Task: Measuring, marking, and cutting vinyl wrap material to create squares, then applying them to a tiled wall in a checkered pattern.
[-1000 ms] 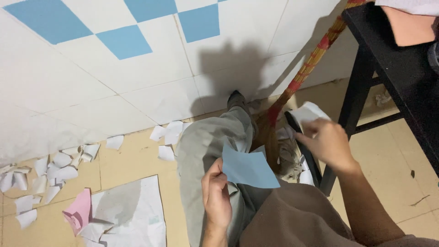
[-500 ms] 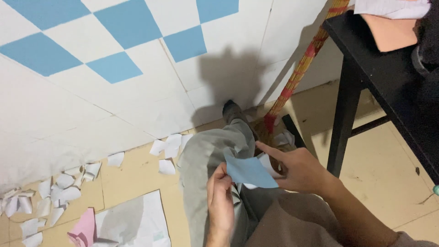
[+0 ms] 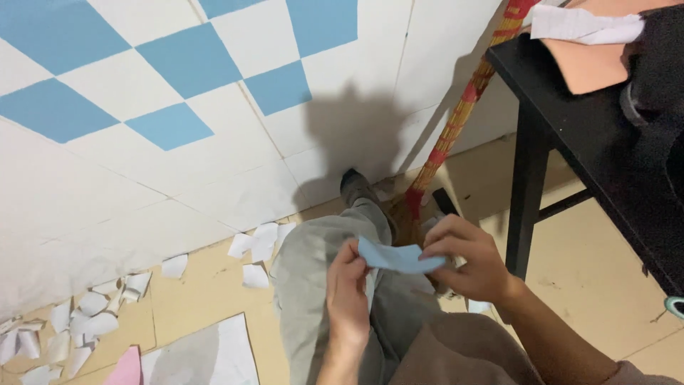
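A small light-blue sheet of paper [image 3: 396, 257] is held flat over my lap, above my grey trouser leg [image 3: 313, 285]. My left hand [image 3: 347, 294] pinches its left edge from below. My right hand [image 3: 464, 258] grips its right edge, fingers curled over the top. Both hands are close together with the paper stretched between them.
A black table [image 3: 570, 128] stands at the right with pink and white paper on it. A striped broom handle [image 3: 456, 121] leans on the tiled wall. White paper scraps [image 3: 85, 321] litter the floor at left, beside a white sheet [image 3: 206, 356] and a pink piece [image 3: 128, 369].
My right hand came left from beside the table leg and took hold of the blue paper's right edge. The view has tilted upward toward the wall.
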